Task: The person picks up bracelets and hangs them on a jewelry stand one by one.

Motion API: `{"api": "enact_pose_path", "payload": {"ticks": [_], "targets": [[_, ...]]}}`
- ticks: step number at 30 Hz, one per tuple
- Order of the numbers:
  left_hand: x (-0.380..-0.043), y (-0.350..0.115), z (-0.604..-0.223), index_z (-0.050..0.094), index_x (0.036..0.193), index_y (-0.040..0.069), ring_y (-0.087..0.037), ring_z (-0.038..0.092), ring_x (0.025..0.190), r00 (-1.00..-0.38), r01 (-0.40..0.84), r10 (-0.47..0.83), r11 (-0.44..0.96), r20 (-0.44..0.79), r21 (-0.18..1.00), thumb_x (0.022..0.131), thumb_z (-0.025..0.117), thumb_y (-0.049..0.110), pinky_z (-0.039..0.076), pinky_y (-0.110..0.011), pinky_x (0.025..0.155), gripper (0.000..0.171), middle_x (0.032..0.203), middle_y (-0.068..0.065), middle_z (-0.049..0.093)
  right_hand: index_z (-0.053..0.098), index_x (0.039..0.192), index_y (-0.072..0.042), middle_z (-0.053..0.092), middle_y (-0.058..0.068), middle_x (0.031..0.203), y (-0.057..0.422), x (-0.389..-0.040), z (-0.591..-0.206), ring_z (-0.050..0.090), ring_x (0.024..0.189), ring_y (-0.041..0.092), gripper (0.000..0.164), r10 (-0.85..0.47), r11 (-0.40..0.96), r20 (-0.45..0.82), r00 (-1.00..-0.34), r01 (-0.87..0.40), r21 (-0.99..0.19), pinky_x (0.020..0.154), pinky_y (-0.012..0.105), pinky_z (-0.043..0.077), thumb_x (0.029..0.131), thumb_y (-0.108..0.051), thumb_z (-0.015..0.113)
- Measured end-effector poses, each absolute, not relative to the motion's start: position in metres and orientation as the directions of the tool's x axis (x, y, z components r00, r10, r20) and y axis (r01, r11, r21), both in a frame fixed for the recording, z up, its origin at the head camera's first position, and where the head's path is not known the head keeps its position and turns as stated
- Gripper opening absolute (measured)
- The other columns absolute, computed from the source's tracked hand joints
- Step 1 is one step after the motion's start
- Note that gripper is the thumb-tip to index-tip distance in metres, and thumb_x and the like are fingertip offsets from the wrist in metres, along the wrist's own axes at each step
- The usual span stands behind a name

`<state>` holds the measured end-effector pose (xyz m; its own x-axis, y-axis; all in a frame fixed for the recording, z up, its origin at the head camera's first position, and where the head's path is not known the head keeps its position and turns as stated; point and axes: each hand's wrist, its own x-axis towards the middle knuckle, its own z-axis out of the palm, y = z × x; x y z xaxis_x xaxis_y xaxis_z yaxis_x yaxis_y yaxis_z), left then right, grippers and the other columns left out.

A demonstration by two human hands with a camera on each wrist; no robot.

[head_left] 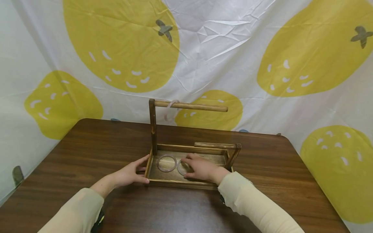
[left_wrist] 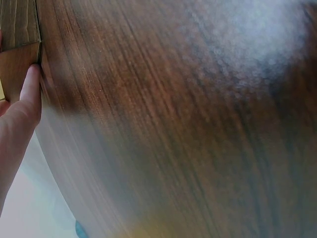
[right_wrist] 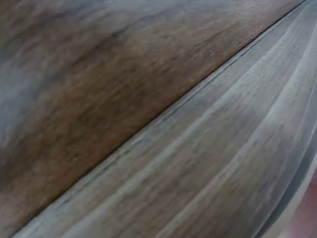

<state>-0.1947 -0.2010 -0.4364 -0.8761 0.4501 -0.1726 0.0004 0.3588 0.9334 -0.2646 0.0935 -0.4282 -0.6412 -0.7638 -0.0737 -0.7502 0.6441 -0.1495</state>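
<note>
- The person's left hand [head_left: 128, 174] comes in from the near left of the table [head_left: 102, 142], back of the hand up, wrist low. Its fingers are spread and mostly straight: the thumb touches the near left corner of the tray [head_left: 180, 183], and a forefinger reaches along the left edge toward the far corner. The left wrist view shows one straight fingertip against the tray's wooden side.
- The right hand [head_left: 202, 167] comes from the near right. Its wrist passes over the tray's near edge, close to the right corner, and the palm faces down over the tray's floor.
- The right fingers bend over the right ring [head_left: 178, 167], forefinger toward its far side and thumb toward its near side. I cannot tell whether they grip it; the right wrist view is mostly close, blurred wood.
- The right ring is around the middle of the tray, partly covered by the hand.
- The left ring [head_left: 158, 164] lies just beside it, nearer the tray's left edge.
- A tall post [head_left: 152, 126] rises at the tray's left edge. From its top a long bar [head_left: 201, 107] runs rightward, with a hanging ring [head_left: 172, 102] around it near the post.
- A short post [head_left: 234, 155] stands at the right edge, its short bar [head_left: 214, 145] pointing left.
- Pale sleeves [head_left: 259, 202] cover both forearms.
- Beyond the table's far edge hangs a white cloth [head_left: 204, 48] printed with yellow fruit.
</note>
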Motion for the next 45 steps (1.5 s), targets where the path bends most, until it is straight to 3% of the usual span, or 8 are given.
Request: {"api": "enact_pose_path", "payload": {"ticks": [8,15,24,32,45], "targets": [[-0.197,-0.203,-0.439,0.003,0.150,0.001,-0.046,0.033,0.132,-0.873,-0.003,0.457,0.343,-0.170,0.939,0.078,0.076,0.019,0.044,-0.043,0.100,0.104,0.150,-0.033,0.012,0.051,0.133,-0.007,0.052,0.013,0.120,0.092,-0.265,-0.425,0.050,0.104,0.021,0.062,-0.760,0.647,-0.073,-0.645,-0.744,-0.165,0.086,0.035,0.047,0.083,-0.038,0.069],[-0.196,-0.203,-0.439,0.003,0.150,0.001,-0.045,0.037,0.130,-0.864,0.047,0.484,0.352,-0.139,0.935,0.079,0.075,0.028,0.047,-0.038,0.098,0.105,0.149,-0.036,0.013,0.051,0.133,-0.009,0.052,0.012,0.120,0.090,-0.262,-0.419,0.049,0.107,0.022,0.063,-0.739,0.672,-0.091,-0.667,-0.724,-0.154,0.088,0.036,0.047,0.082,-0.040,0.070],[-0.197,-0.201,-0.439,0.002,0.150,0.001,-0.046,0.034,0.132,-0.871,0.008,0.463,0.347,-0.164,0.938,0.079,0.074,0.015,0.044,-0.045,0.100,0.102,0.150,-0.033,0.013,0.050,0.134,-0.008,0.052,0.011,0.118,0.087,-0.263,-0.418,0.047,0.101,0.019,0.064,-0.735,0.678,-0.114,-0.669,-0.721,-0.140,0.083,0.033,0.046,0.081,-0.036,0.071],[-0.197,-0.201,-0.440,0.002,0.150,0.002,-0.046,0.032,0.133,-0.869,-0.001,0.463,0.346,-0.172,0.938,0.079,0.075,0.018,0.043,-0.045,0.101,0.104,0.151,-0.032,0.012,0.053,0.130,-0.005,0.050,0.010,0.108,0.088,-0.262,-0.417,0.043,0.093,0.018,0.066,-0.742,0.669,-0.088,-0.665,-0.727,-0.154,0.072,0.029,0.044,0.074,-0.031,0.076],[-0.196,-0.201,-0.438,0.001,0.150,0.000,-0.046,0.033,0.132,-0.869,-0.003,0.461,0.356,-0.179,0.934,0.079,0.075,0.018,0.044,-0.042,0.100,0.104,0.150,-0.034,0.012,0.053,0.125,-0.009,0.048,0.008,0.110,0.096,-0.264,-0.422,0.042,0.094,0.017,0.062,-0.721,0.680,-0.046,-0.691,-0.694,-0.238,0.073,0.031,0.046,0.071,-0.028,0.077]]}}
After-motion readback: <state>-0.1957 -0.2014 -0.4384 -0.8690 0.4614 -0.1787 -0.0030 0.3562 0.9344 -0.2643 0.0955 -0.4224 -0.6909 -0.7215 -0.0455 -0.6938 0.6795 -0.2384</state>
